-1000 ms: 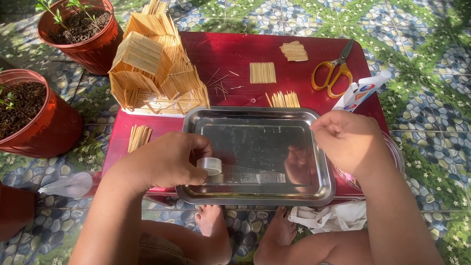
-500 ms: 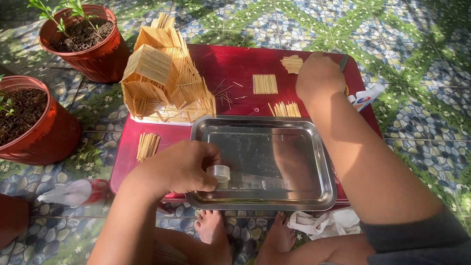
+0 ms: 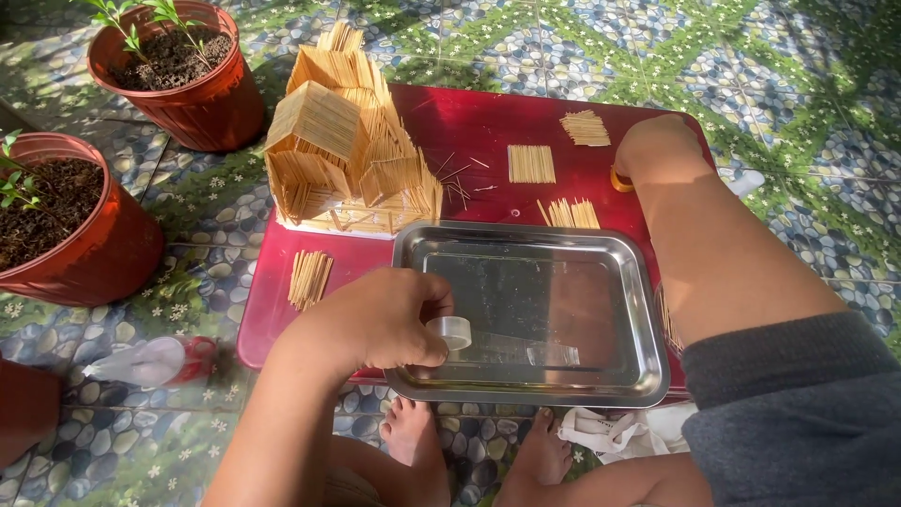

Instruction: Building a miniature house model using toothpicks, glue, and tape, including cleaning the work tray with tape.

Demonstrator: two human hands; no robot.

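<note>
The left hand (image 3: pixel 375 319) is clamped on a roll of clear tape (image 3: pixel 450 332) at the 9 o'clock edge of the steel tray (image 3: pixel 648 310). The right hand (image 3: pixel 657 145), at 1 o'clock, covers an orange-handled tool (image 3: pixel 619 181), mostly hidden; I cannot tell if the fingers are closed. On the red bench (image 3: pixel 469 113) lie four flat stick bundles and one stick house (image 3: pixel 343 150). Two red pots stand at 10 o'clock.

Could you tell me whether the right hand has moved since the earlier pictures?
Yes. The right hand went from the steel tray's right rim up to the orange-handled scissors.
</note>
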